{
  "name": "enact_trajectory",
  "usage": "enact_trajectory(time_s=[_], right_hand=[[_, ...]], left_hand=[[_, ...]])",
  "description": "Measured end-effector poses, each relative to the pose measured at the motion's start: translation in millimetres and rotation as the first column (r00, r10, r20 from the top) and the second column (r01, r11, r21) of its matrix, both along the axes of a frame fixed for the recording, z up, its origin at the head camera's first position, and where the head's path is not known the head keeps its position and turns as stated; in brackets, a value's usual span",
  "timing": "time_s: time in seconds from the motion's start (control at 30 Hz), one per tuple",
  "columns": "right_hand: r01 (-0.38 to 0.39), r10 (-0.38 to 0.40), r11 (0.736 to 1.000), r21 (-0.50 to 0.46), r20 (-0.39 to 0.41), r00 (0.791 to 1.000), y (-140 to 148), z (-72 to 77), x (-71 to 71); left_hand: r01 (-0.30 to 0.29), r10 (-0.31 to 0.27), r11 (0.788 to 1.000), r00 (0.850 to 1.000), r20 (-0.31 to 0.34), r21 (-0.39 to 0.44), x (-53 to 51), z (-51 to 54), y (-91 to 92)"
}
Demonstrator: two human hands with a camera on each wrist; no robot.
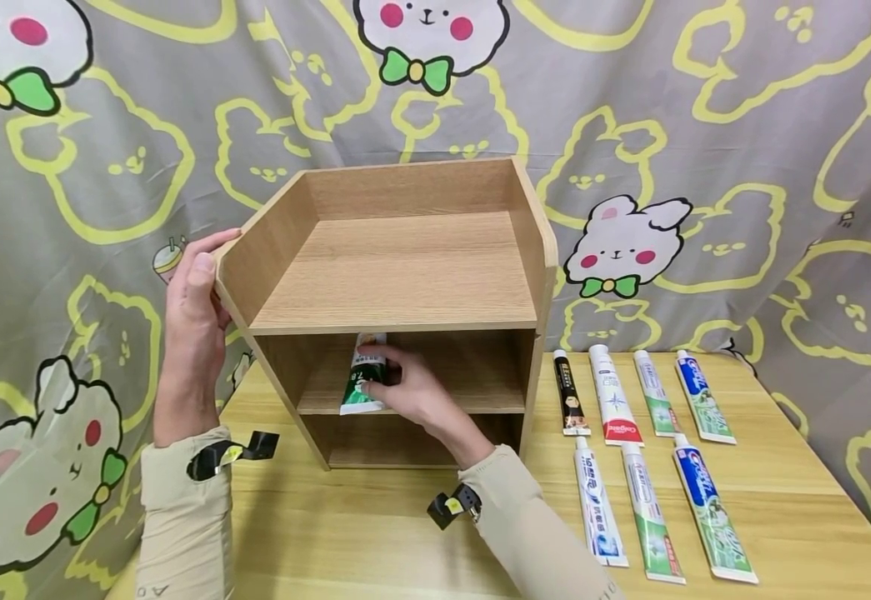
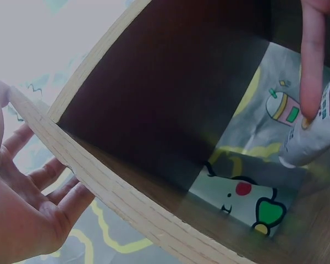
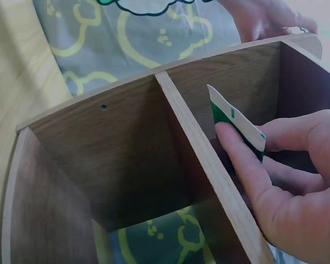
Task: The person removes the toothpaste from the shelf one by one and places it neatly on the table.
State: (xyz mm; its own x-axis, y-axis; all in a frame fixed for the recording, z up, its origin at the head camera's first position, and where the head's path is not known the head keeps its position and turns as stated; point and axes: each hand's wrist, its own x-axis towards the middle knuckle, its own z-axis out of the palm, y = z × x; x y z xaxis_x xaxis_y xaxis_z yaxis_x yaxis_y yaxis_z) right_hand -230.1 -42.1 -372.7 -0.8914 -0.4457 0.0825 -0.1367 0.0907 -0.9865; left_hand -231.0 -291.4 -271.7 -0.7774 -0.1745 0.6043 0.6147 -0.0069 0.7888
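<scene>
A small two-tier wooden shelf (image 1: 405,271) stands on the table with its open compartments facing me. My left hand (image 1: 198,292) holds its left side panel (image 2: 121,192), the thumb at the front edge and the fingers against the outer face. Inside the upper compartment, my right hand (image 1: 412,387) pinches a green and white toothpaste tube (image 1: 360,392) between thumb and fingers. The tube's flat crimped end (image 3: 236,118) points out toward me, and its white cap end (image 2: 302,146) points inward. This tube is near the left side of the compartment, above the middle board (image 3: 209,159).
To the right of the shelf, several toothpaste tubes lie in two rows on the wooden table (image 1: 803,500). Among them are a black tube (image 1: 570,396) and a red-ended white tube (image 1: 613,400). A patterned curtain (image 1: 465,125) hangs behind.
</scene>
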Motion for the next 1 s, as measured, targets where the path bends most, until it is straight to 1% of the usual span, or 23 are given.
enact_trajectory(time_s=[0.1, 0.2, 0.4, 0.63, 0.87, 1.0], right_hand=[[-0.005, 0.004, 0.999, -0.049, -0.01, 1.0, 2, -2.5, 3.6], [-0.006, 0.003, 0.996, -0.086, -0.039, 0.999, 4, -4.8, 7.1], [-0.001, -0.008, 0.994, -0.11, -0.074, 0.997, 7, -9.0, 14.9], [-0.032, 0.021, 0.988, -0.151, -0.071, 0.997, 10, -14.4, 23.7], [-0.042, 0.03, 0.982, -0.186, -0.065, 0.997, 15, -17.6, 33.6], [-0.062, 0.051, 0.975, -0.213, -0.057, 0.997, 18, -20.7, 38.6]], left_hand=[[0.0, 0.0, 1.0, 1.0, -0.003, 0.001, 0.0, 0.0, -0.2], [0.001, -0.001, 1.0, 1.0, -0.005, -0.004, -0.5, 0.0, -0.1], [0.0, 0.0, 1.0, 1.0, -0.005, -0.011, -0.8, 0.2, 0.2], [-0.002, 0.002, 1.0, 1.0, -0.003, 0.01, -0.5, -0.3, 0.5], [0.005, -0.005, 1.0, 1.0, -0.007, 0.0, -1.4, -1.5, -0.1], [0.006, -0.006, 1.0, 1.0, -0.006, 0.003, -1.8, -2.1, -0.4]])
